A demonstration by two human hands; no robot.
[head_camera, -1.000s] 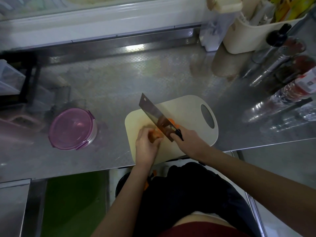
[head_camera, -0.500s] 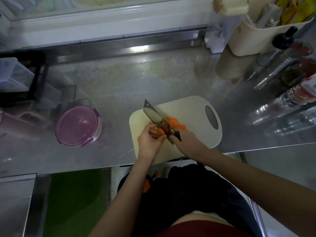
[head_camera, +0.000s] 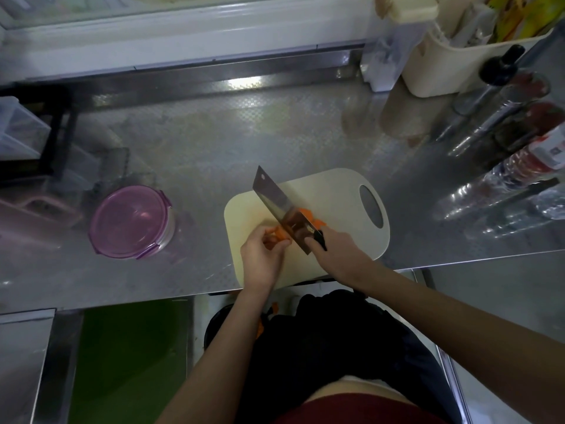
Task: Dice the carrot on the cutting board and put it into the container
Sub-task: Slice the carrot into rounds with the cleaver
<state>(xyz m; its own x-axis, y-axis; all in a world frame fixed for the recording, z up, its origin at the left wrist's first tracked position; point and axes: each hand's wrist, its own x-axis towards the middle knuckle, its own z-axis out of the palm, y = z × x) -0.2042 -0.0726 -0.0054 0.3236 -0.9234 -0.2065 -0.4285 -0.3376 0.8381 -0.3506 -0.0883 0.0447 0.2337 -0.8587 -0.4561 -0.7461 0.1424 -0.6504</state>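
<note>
Slices [head_camera: 307,215] pile looks bigger than a second ago; right hand [head_camera: 339,255] grips cleaver [head_camera: 279,206], left hand [head_camera: 260,260] pinches carrot stub [head_camera: 277,237], I think.

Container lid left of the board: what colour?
The lid is translucent purple, clearest in head view.

There is only one view, from a camera worn on the person's head. It faces forward and steeply down, close above the near edge of the worktop [head_camera: 214,142]. The cutting board [head_camera: 336,194] sits near the middle of this view.
</note>
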